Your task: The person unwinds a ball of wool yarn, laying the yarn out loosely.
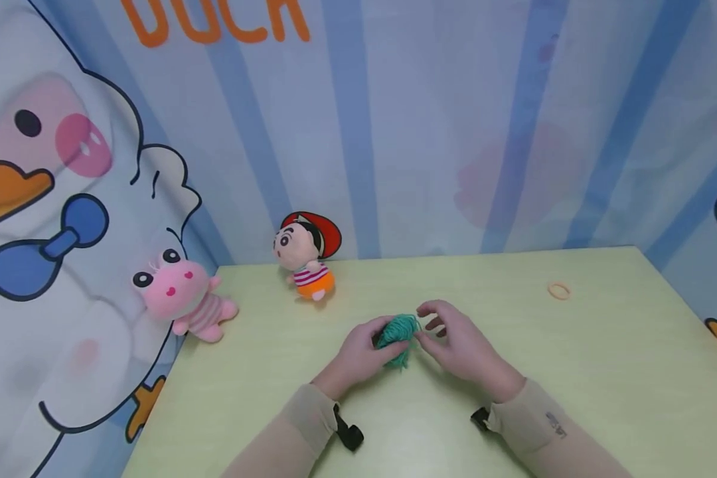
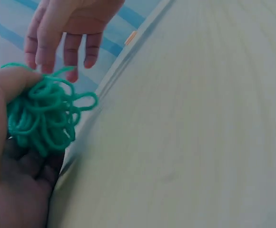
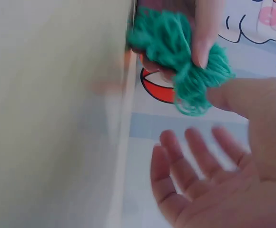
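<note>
A bundle of green yarn [image 1: 399,332] is held above the table by my left hand [image 1: 361,348]. In the left wrist view, loose loops stick out of the yarn [image 2: 47,116] beside the left thumb. The left thumb [image 3: 205,42] presses across the middle of the bundle [image 3: 164,35] in the right wrist view. Close on the right side is my right hand [image 1: 460,342], its fingers spread and slightly bent. The right thumb [image 3: 233,97] is at the edge of the yarn loops; whether it touches them I cannot tell. Nothing is gripped between the right fingers.
On the pale table [image 1: 573,372], a doll in a red cap [image 1: 311,255] stands at the back and a pink plush toy [image 1: 185,295] sits at the left edge. A small orange band [image 1: 559,291] lies at the back right. A printed curtain [image 1: 418,133] hangs behind.
</note>
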{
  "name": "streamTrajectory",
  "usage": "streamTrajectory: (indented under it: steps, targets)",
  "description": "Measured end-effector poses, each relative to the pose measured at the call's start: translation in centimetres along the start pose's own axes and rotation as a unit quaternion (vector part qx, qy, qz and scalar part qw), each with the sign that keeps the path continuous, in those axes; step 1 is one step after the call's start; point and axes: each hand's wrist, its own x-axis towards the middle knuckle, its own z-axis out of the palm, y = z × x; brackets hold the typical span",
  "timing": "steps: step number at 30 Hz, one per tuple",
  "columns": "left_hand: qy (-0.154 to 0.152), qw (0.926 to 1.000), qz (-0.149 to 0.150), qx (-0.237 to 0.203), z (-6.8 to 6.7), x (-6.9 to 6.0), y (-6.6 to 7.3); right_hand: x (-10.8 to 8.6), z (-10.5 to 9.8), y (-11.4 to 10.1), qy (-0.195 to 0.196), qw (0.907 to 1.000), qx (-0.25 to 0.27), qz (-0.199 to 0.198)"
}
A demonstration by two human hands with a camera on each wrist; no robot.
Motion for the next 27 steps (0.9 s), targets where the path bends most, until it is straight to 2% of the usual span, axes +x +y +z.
streamTrajectory:
  steps: [3,5,9,13,18,24,27]
  targets:
    - [0.034,0.9971,-0.023,-0.065,-0.3,-0.2,-0.1,-0.2,0.8,-0.1,-0.008,0.9958,0.06,0.068]
    - [0.042,0.9932,-0.03,-0.105,-0.4,-0.3,-0.1,-0.4,1.3,-0.1,-0.017,0.9929,0.076,0.09]
    - [0.026,0.9889,-0.022,-0.145,-0.5,-0.2,0.0,-0.5,2.1,-0.3,-0.004,0.9949,0.057,0.083]
    - [0.006,0.9909,-0.002,-0.134,-0.4,0.1,0.0,-0.4,2.2,-0.6,0.028,0.9953,0.039,0.084]
    - [0.013,0.9931,0.006,-0.116,-0.5,0.1,0.0,-0.3,2.1,-0.7,0.046,0.9952,0.031,0.081]
    - [0.006,0.9851,0.009,-0.172,-0.4,0.0,0.2,-0.4,1.9,-0.9,0.047,0.9947,0.056,0.072]
    - [0.003,0.9824,0.019,-0.186,-0.4,-0.1,0.2,-0.5,1.8,-1.0,0.047,0.9937,0.072,0.073]
